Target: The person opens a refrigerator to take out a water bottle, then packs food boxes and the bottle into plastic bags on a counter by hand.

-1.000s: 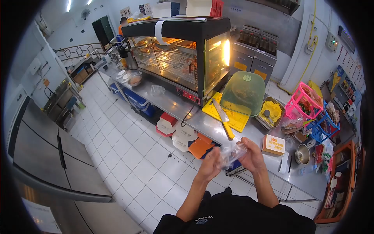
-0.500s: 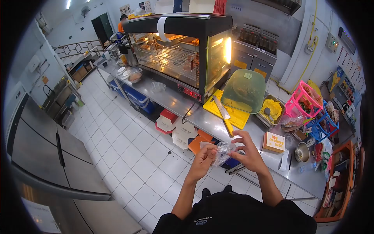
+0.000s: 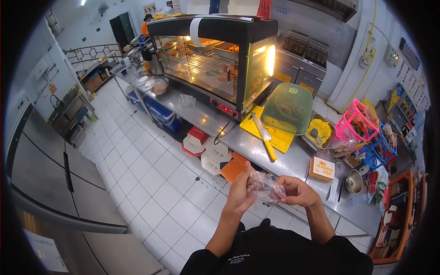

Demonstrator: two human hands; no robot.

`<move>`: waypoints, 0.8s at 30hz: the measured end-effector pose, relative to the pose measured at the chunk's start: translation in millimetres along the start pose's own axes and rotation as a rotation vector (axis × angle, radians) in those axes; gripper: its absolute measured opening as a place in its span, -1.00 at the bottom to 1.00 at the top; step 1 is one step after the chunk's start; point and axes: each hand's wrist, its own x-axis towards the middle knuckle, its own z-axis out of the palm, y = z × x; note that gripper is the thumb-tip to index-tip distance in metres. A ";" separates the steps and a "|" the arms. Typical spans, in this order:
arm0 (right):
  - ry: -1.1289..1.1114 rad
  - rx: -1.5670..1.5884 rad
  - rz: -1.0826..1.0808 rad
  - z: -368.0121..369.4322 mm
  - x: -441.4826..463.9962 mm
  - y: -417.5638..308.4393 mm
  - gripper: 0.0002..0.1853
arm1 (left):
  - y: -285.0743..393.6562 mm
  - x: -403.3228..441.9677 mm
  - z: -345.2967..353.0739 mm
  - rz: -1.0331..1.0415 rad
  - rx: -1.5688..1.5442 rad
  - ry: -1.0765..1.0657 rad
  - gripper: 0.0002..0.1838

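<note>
We have the clear plastic bag (image 3: 266,187) up in the air, between our two hands, over the white floor (image 3: 176,199) and just in front of the table (image 3: 236,143). The fingers of our left hand (image 3: 239,190) are apart, and the bag rests against them. The fingers of our right hand (image 3: 300,192) are pinched together on the bag's right end.

There is open room over the floor to our left. A bare strip of table lies between the yellow handle of the knife (image 3: 262,130) and the small box (image 3: 322,168). The handle points toward us, near the table's front edge.

A moment ago, our right fingers were spread out and higher up, and our left fingers pinched the bag.

The bag is long from left to right, and its right end dips a bit. It is too crumpled to tell which end is the front.
</note>
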 end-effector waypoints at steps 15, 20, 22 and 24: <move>0.938 -0.365 -0.306 13.2 31.8 -15.1 -0.60 | -18.2 -18.8 4.1 0.835 1.056 -0.279 -0.62; 1.097 -0.128 -0.417 1.3 27.3 -22.9 -0.60 | -37.0 -32.4 14.5 1.221 1.206 -0.368 -0.51; 1.101 -0.023 -0.470 -6.7 31.0 -27.6 -0.60 | -42.5 -30.7 14.2 1.179 1.145 -0.366 -0.52; 1.074 0.108 -0.538 -5.9 39.3 -24.0 -0.59 | -44.3 -27.7 11.5 1.148 1.127 -0.300 -0.57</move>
